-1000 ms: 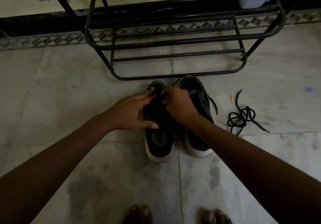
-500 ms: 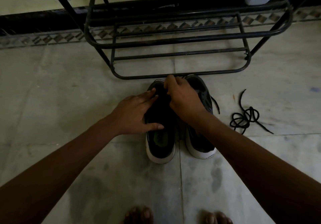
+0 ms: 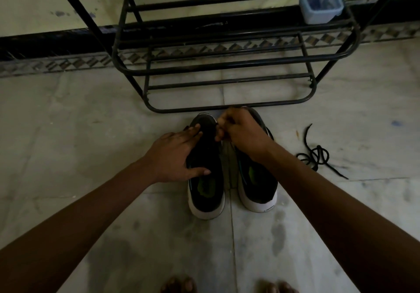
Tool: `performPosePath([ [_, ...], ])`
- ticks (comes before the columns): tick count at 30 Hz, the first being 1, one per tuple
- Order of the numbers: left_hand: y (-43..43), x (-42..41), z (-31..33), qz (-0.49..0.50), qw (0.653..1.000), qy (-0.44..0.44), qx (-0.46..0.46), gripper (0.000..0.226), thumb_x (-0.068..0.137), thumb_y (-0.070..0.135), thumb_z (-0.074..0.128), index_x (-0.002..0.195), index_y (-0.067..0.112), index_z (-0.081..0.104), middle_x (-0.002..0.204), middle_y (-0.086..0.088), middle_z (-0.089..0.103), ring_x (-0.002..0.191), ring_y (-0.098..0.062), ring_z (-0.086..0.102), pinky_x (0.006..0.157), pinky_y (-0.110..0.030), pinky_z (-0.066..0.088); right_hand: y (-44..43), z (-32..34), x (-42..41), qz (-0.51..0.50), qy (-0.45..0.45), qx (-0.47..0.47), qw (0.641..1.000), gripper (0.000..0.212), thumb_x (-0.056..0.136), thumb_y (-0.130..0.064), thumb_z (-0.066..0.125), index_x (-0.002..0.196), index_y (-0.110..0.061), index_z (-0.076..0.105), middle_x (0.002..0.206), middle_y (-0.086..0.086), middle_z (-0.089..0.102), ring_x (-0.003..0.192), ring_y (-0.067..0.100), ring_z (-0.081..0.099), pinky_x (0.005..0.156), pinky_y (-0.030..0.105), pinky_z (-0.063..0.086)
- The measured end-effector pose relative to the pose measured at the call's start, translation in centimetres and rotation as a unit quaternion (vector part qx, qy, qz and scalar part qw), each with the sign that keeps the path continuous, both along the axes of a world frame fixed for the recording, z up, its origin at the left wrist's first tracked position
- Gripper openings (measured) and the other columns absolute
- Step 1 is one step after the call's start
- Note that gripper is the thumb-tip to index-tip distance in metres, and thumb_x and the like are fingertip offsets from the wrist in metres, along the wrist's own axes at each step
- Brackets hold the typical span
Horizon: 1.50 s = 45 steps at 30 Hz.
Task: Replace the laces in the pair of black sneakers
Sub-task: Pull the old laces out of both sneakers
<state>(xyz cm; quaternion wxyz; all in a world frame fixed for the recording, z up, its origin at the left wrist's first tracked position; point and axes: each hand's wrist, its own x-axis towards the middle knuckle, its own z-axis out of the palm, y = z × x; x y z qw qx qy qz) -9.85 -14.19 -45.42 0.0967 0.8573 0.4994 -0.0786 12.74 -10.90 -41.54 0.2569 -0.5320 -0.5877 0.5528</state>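
Two black sneakers with white soles stand side by side on the floor, heels toward me: the left sneaker (image 3: 206, 186) and the right sneaker (image 3: 258, 183). My left hand (image 3: 175, 156) rests flat on the left sneaker with straight fingers across its upper. My right hand (image 3: 243, 133) hovers over the toe area between the shoes, fingers curled and pinching something thin and dark, apparently a lace on the left sneaker. A loose black lace (image 3: 317, 155) lies tangled on the floor to the right.
A black metal shoe rack (image 3: 227, 108) stands just beyond the sneakers' toes, with a pale blue plastic box (image 3: 320, 2) on an upper shelf. My bare toes (image 3: 179, 286) show at the bottom edge. The pale tiled floor spreads left and right.
My right hand has stayed at the toe end, fingers curling tighter into a pinch. The sneakers have spread slightly apart. My left hand keeps resting on the left sneaker.
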Motion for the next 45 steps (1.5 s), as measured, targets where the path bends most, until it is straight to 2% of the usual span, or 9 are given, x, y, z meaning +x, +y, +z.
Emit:
performPosePath([
  [4,0.0,-0.1,0.0,-0.002,1.0,-0.006,0.004,0.117,0.074,0.097,0.033,0.16,0.018,0.029,0.168,-0.007,0.023,0.147,-0.022,0.04,0.112,-0.043,0.042,0.1,0.5,0.5,0.025,-0.141,0.141,0.98,0.009,0.099,-0.019,0.057,0.091,-0.017,0.061,0.079,-0.004,0.064,0.065,-0.001,0.062,0.057,0.009,0.045],
  [9,0.0,0.0,0.2,-0.008,1.0,-0.003,0.011,0.117,0.074,0.097,0.034,0.159,0.016,0.031,0.168,-0.007,0.025,0.148,-0.022,0.038,0.112,-0.041,0.04,1.2,1.1,1.8,0.173,-0.314,0.15,0.921,0.015,0.094,-0.023,0.065,0.104,-0.015,0.073,0.097,0.002,0.068,0.088,0.014,0.065,0.083,0.03,0.055],
  [16,-0.1,0.0,0.3,-0.002,1.0,-0.024,0.007,0.118,0.073,0.099,0.033,0.159,0.018,0.03,0.167,-0.006,0.029,0.147,-0.021,0.041,0.112,-0.043,0.042,0.2,1.8,2.0,-0.033,0.044,0.102,0.993,0.027,0.101,-0.016,0.056,0.084,-0.002,0.071,0.094,0.007,0.068,0.09,0.013,0.066,0.084,0.03,0.051],
  [23,-0.2,-0.4,0.4,0.033,0.997,-0.073,-0.023,0.119,0.069,0.097,0.046,0.16,0.024,0.023,0.166,0.002,0.029,0.144,-0.019,0.043,0.115,-0.046,0.039,-0.9,0.8,0.9,-0.133,0.272,-0.058,0.951,0.032,0.108,-0.012,0.038,0.085,0.001,0.056,0.082,0.02,0.06,0.087,0.038,0.06,0.092,0.057,0.052],
  [30,0.0,-0.4,0.5,0.039,0.996,-0.072,-0.028,0.116,0.069,0.096,0.049,0.159,0.026,0.025,0.165,0.003,0.032,0.144,-0.018,0.041,0.116,-0.047,0.036,0.0,1.1,2.0,-0.061,0.016,0.14,0.988,0.025,0.104,-0.02,0.052,0.091,-0.005,0.068,0.074,0.007,0.062,0.064,0.009,0.056,0.06,0.019,0.044],
  [35,-0.2,-0.4,0.4,0.036,0.996,-0.082,-0.022,0.116,0.067,0.095,0.049,0.158,0.025,0.03,0.166,0.002,0.03,0.145,-0.019,0.04,0.116,-0.048,0.036,2.7,2.7,3.9,0.156,-0.374,0.309,0.86,0.022,0.089,-0.022,0.072,0.109,-0.013,0.069,0.105,0.006,0.062,0.092,0.02,0.062,0.079,0.034,0.055],
  [39,-0.2,-0.3,0.3,0.035,0.997,-0.074,-0.016,0.118,0.066,0.097,0.045,0.157,0.023,0.032,0.167,0.003,0.028,0.145,-0.018,0.04,0.115,-0.048,0.036,3.1,3.1,4.7,0.186,-0.478,0.303,0.804,0.026,0.09,-0.018,0.071,0.112,-0.006,0.068,0.116,0.015,0.054,0.105,0.031,0.055,0.091,0.044,0.052],
  [42,-0.3,-0.4,0.1,0.029,0.997,-0.066,-0.014,0.119,0.067,0.098,0.042,0.158,0.021,0.032,0.167,0.001,0.028,0.147,-0.018,0.038,0.115,-0.048,0.037,2.7,2.8,5.0,0.1,-0.387,0.278,0.874,0.013,0.094,-0.012,0.065,0.106,-0.01,0.069,0.118,0.012,0.054,0.112,0.028,0.054,0.096,0.04,0.049],
  [45,-0.4,-0.6,-0.2,0.027,0.998,-0.061,-0.008,0.12,0.068,0.1,0.038,0.158,0.021,0.032,0.168,0.002,0.025,0.149,-0.017,0.035,0.116,-0.047,0.036,1.9,3.4,5.0,-0.067,0.024,0.044,0.996,0.017,0.101,0.001,0.047,0.096,-0.009,0.06,0.1,0.011,0.064,0.099,0.027,0.068,0.086,0.033,0.06],
])
